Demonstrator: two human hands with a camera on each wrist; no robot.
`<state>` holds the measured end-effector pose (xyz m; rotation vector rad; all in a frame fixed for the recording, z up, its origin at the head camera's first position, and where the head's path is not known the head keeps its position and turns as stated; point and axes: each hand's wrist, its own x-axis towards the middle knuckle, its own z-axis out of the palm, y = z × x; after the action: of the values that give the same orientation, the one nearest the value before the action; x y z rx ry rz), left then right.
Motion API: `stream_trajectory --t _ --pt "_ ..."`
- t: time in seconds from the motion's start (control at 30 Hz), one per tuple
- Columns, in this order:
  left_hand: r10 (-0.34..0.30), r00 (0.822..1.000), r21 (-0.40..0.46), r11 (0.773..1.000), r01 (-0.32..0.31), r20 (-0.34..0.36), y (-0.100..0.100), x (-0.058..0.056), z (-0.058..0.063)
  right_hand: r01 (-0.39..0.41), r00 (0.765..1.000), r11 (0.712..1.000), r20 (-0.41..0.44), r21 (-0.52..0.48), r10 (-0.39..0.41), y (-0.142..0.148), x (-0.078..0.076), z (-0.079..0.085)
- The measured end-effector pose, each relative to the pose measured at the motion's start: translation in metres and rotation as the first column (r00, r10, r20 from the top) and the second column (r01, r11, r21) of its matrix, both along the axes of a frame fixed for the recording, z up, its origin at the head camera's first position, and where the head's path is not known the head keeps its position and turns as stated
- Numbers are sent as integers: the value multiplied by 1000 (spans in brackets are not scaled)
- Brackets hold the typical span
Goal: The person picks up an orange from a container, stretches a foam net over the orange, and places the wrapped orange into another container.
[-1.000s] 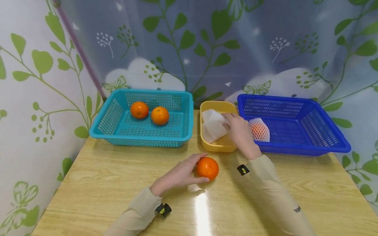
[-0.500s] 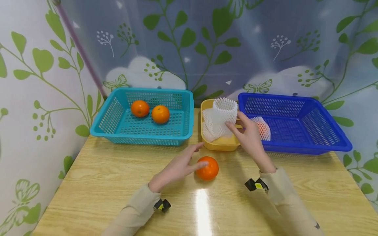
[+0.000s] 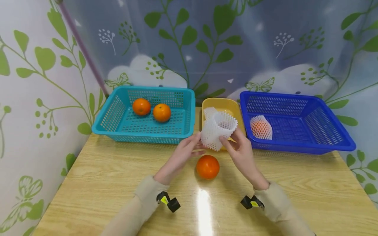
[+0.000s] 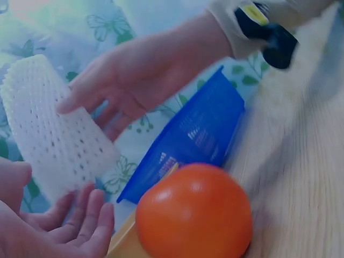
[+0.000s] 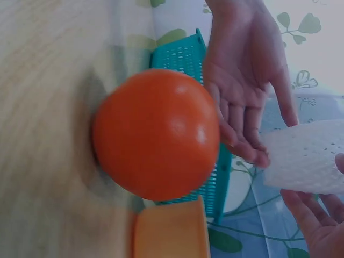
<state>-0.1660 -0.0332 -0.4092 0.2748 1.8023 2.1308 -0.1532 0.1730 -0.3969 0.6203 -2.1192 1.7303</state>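
Note:
My right hand (image 3: 243, 157) pinches a white foam fruit net (image 3: 214, 132) between thumb and fingers, its open mouth tilted up to the right. My left hand (image 3: 180, 158) reaches to the net's other end with loosely spread fingers; in the right wrist view its palm shows and the fingertips are right at the net's edge (image 5: 277, 161). Just below both hands, a bare orange (image 3: 208, 167) rests on the table. Behind the net stands a yellow bin (image 3: 236, 109), with another white foam net (image 3: 209, 112) partly hidden in it.
At the back left, a teal basket (image 3: 144, 136) holds two oranges (image 3: 161, 113). A dark blue basket (image 3: 301, 146) at the back right has one orange in a foam net (image 3: 261, 128). The wooden table (image 3: 97, 183) meets a leaf-patterned curtain behind.
My right hand has lifted the foam net out of the yellow bin and brought it closer. My left hand has let go of the orange and moved up to the net.

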Motion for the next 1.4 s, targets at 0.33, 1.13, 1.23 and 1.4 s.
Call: stream_trajectory --t 0.33,1.13,1.23,1.4 --pt "10 965 270 959 -83 261 1 -4 -4 10 1000 1000 6 13 -10 -7 7 -13" --pt "-61 995 104 993 52 82 25 8 -3 -147 915 989 378 -8 139 -5 12 -14" --pt "-27 999 74 997 24 44 27 9 -5 -135 903 991 411 -2 124 -5 13 -14" --pt "-7 1000 86 996 6 15 28 9 -8 -100 875 995 474 -27 101 -6 15 -12"
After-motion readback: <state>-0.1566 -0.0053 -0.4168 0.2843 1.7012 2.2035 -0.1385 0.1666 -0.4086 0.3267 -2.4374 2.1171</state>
